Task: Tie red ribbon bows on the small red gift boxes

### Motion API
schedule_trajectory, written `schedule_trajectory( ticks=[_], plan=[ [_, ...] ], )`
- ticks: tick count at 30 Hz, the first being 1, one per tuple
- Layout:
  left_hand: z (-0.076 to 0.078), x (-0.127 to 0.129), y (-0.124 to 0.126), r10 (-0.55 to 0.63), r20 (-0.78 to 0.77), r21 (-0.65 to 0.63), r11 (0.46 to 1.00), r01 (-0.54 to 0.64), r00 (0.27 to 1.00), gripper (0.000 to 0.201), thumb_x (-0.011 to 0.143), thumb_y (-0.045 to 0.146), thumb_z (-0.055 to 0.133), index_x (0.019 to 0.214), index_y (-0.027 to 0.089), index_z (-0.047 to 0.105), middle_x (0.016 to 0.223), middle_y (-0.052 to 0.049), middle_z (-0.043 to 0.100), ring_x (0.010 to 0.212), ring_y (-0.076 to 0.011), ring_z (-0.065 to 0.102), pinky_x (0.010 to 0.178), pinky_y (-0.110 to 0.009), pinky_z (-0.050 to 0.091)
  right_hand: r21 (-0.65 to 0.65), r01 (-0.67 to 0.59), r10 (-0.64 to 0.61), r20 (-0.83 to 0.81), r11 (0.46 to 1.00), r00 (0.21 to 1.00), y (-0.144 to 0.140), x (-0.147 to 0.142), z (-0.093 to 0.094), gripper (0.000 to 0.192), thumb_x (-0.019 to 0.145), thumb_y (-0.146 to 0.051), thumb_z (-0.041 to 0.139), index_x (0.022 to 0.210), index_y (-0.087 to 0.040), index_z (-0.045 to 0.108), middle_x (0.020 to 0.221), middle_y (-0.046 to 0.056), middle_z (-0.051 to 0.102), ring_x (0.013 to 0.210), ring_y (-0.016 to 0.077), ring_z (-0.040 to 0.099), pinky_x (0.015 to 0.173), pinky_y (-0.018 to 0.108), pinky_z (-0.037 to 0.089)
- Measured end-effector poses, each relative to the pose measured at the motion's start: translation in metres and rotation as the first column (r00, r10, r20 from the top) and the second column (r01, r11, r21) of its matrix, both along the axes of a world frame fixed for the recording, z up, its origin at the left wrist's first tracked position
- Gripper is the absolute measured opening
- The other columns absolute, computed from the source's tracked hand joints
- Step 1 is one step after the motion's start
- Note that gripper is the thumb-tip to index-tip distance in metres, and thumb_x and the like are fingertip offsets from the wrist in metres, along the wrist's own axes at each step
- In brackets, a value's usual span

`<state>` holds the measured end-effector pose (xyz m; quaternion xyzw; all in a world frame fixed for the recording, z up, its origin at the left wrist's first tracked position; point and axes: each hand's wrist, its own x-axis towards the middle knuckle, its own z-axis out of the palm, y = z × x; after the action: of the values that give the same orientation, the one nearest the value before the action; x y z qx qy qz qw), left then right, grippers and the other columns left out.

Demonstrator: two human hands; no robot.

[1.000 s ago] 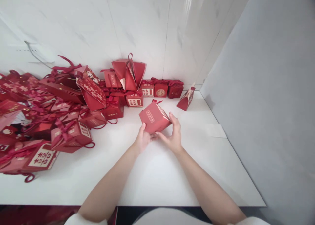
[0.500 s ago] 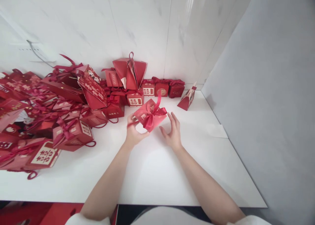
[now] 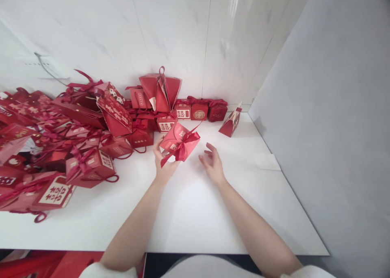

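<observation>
Left hand (image 3: 163, 162): grip closed on one red box (image 3: 179, 142), thumb on the near face, fingers behind its left side. The box is tilted, lifted off the table (image 3: 195, 213), above its middle and toward the far edge. One red ribbon bow (image 3: 180, 147) is tied across the box front, its tails loose.

Right hand (image 3: 212, 164): grip open and empty, fingers spread and slightly curled, palm turned left, just right of the box and not touching it. Both forearms reach in from the near edge, converging toward the box.

Far edge, against the wall: a row of three small boxes (image 3: 199, 110), with one tall open carton (image 3: 161, 89) behind to their left. One wedge-shaped box (image 3: 230, 122) lies near the far right corner. A heap of red boxes (image 3: 61, 148) covers the table's left side; count not determinable.
</observation>
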<state>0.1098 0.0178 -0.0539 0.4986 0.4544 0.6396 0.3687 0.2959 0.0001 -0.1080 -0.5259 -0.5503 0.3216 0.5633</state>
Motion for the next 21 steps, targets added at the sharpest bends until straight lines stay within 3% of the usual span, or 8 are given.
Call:
schedule_trajectory(
  ticks=[3, 6, 11, 16, 21],
  plan=[
    [-0.008, -0.002, 0.001, -0.117, -0.041, -0.045, 0.992, 0.116, 0.992, 0.097, 0.047, 0.012, 0.087, 0.131, 0.03, 0.042, 0.148, -0.011, 0.041, 0.118, -0.0279, 0.059, 0.096, -0.041, 0.051, 0.132, -0.183, 0.182, 0.017, 0.974, 0.983, -0.006, -0.002, 0.01, 0.094, 0.078, -0.047, 0.073, 0.152, -0.027, 0.019, 0.158, 0.015, 0.027, 0.139, 0.0307, 0.041, 0.109, 0.053, 0.04],
    [-0.012, -0.002, 0.001, -0.298, -0.037, -0.164, 0.943, 0.288, 0.954, 0.1, 0.046, 0.012, 0.087, 0.133, 0.027, 0.041, 0.138, -0.014, 0.052, 0.109, -0.0293, 0.063, 0.09, -0.046, 0.054, 0.171, -0.216, 0.207, 0.069, 0.961, 0.976, -0.007, -0.005, 0.011, 0.12, 0.066, -0.047, 0.083, 0.155, -0.026, 0.005, 0.16, 0.016, 0.021, 0.146, 0.0323, 0.028, 0.116, 0.055, 0.03],
    [-0.005, -0.006, 0.0, -0.516, 0.038, -0.229, 0.829, 0.51, 0.856, 0.093, 0.051, 0.013, 0.085, 0.135, 0.026, 0.048, 0.136, -0.013, 0.055, 0.114, -0.0314, 0.061, 0.089, -0.044, 0.055, 0.154, -0.182, 0.187, -0.02, 0.971, 0.982, -0.001, -0.003, 0.001, 0.121, 0.068, -0.043, 0.083, 0.156, -0.024, 0.002, 0.159, 0.016, 0.026, 0.144, 0.0315, 0.033, 0.116, 0.055, 0.031],
    [0.003, -0.029, 0.012, -0.586, 0.08, -0.4, 0.722, 0.565, 0.806, 0.074, 0.054, 0.019, 0.086, 0.124, 0.02, 0.06, 0.126, -0.012, 0.062, 0.099, -0.0284, 0.068, 0.078, -0.035, 0.057, 0.058, -0.291, 0.292, -0.008, 0.955, 0.956, -0.002, 0.013, 0.011, 0.114, 0.067, -0.038, 0.084, 0.156, -0.027, 0.012, 0.154, 0.014, 0.037, 0.139, 0.0313, 0.042, 0.113, 0.056, 0.034],
    [0.008, -0.04, 0.014, -0.597, -0.009, -0.376, 0.746, 0.55, 0.802, 0.097, 0.044, 0.021, 0.091, 0.134, 0.021, 0.054, 0.139, -0.015, 0.053, 0.123, -0.0334, 0.057, 0.103, -0.044, 0.047, -0.007, -0.489, 0.488, -0.054, 0.872, 0.871, -0.005, 0.024, 0.023, 0.1, 0.073, -0.038, 0.08, 0.154, -0.026, 0.022, 0.156, 0.011, 0.034, 0.138, 0.0297, 0.043, 0.113, 0.053, 0.037]
  ],
)
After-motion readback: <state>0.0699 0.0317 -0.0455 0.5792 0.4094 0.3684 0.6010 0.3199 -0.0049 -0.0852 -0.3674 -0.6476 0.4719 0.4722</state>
